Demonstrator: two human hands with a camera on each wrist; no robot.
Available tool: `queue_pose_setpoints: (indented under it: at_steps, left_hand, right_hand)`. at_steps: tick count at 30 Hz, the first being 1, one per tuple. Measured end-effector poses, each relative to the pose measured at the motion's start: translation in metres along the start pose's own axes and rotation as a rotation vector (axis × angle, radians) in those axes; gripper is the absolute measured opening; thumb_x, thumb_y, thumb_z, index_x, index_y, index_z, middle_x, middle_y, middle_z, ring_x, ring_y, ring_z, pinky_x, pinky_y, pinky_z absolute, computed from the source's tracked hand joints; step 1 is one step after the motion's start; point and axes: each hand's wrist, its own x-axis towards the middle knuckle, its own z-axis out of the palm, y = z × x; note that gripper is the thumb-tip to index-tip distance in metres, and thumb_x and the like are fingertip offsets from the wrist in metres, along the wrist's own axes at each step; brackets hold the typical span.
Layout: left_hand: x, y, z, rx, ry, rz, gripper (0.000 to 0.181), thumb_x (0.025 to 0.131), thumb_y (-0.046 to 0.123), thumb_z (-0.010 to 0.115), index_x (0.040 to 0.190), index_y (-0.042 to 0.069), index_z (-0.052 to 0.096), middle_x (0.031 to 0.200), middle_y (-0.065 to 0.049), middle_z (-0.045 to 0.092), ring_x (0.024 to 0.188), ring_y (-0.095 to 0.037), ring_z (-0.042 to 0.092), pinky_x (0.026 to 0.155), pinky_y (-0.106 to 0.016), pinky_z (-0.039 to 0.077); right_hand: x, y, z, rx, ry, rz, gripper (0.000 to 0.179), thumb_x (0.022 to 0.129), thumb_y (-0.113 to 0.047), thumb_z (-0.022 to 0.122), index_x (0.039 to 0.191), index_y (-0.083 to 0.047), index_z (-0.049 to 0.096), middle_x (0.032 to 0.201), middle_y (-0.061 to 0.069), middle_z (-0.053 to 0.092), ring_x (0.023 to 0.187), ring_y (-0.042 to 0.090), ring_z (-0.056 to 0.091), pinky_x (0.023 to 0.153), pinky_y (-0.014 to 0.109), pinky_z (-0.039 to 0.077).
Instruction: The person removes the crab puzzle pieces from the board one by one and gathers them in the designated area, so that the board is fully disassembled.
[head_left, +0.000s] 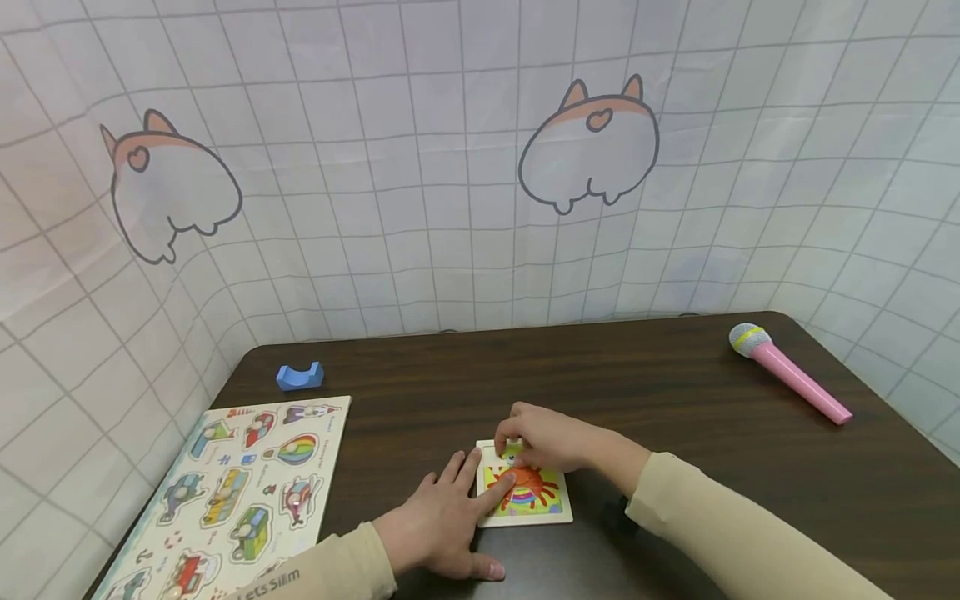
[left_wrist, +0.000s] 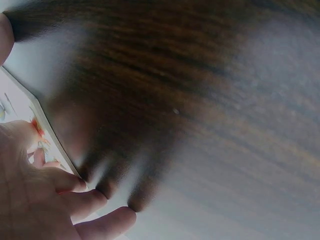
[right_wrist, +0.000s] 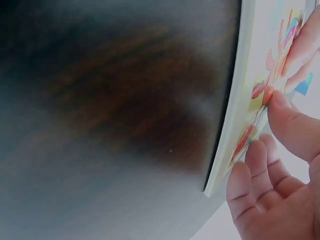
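A small square crab puzzle point(head_left: 555, 518) with a pale wooden frame lies on the dark table. My left hand point(head_left: 450, 517) is spread flat, its index finger over the picture and the neighbouring fingertips at the frame's left edge. My right hand point(head_left: 551, 437) reaches over the top of the puzzle with bent fingers. Between its thumb and fingers it pinches a yellow-green puzzle piece point(head_left: 512, 454) with an eye on it, partly hidden by the hand. In the right wrist view the thumb point(right_wrist: 295, 130) touches the picture near the crab's orange body.
A large vehicle puzzle board point(head_left: 300, 471) lies at the left, partly under the left sleeve. Behind it sits a blue curved block point(head_left: 300, 377). A pink toy microphone point(head_left: 798, 382) lies at the back right. A white gridded curtain point(head_left: 420, 208) surrounds the table point(head_left: 637, 367).
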Motion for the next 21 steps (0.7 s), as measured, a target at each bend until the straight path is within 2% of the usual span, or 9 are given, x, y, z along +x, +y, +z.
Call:
queue_pose_setpoints:
  at_steps: [7,13,21]
  left_hand:
    - [-0.0001,-0.0001,0.0006,0.004,0.003,0.003,0.095,0.081,0.074,0.068,0.161,0.041,0.027,0.169,-0.018,0.020,0.154,-0.040,0.026,0.111,-0.064,0.039]
    - [0.0004,-0.0003,0.0001,-0.001,-0.005,0.003,0.095,0.081,0.074,0.068,0.161,0.041,0.027,0.170,-0.018,0.020,0.154,-0.041,0.025,0.111,-0.064,0.039]
    - [-0.0009,0.0002,-0.0001,0.008,0.008,0.009,0.096,0.081,0.074,0.068,0.161,0.040,0.028,0.169,-0.019,0.021,0.154,-0.041,0.027,0.111,-0.063,0.040]
  right_hand:
    - [-0.0012,-0.0005,0.0018,-0.039,0.024,-0.013,0.017,0.091,-0.008,0.075,0.105,-0.018,0.071,0.113,0.003,0.061,0.104,0.019,0.054,0.097,0.041,0.054]
    - [-0.0020,-0.0004,0.0027,-0.024,0.028,-0.025,0.017,0.092,-0.008,0.075,0.105,-0.017,0.070,0.110,0.001,0.064,0.100,0.016,0.056,0.097,0.039,0.054]
    - [-0.0001,0.0005,0.0039,0.004,0.028,0.022,0.030,0.091,-0.009,0.076,0.120,-0.010,0.070,0.114,0.004,0.066,0.098,0.017,0.060,0.099,0.040,0.055]
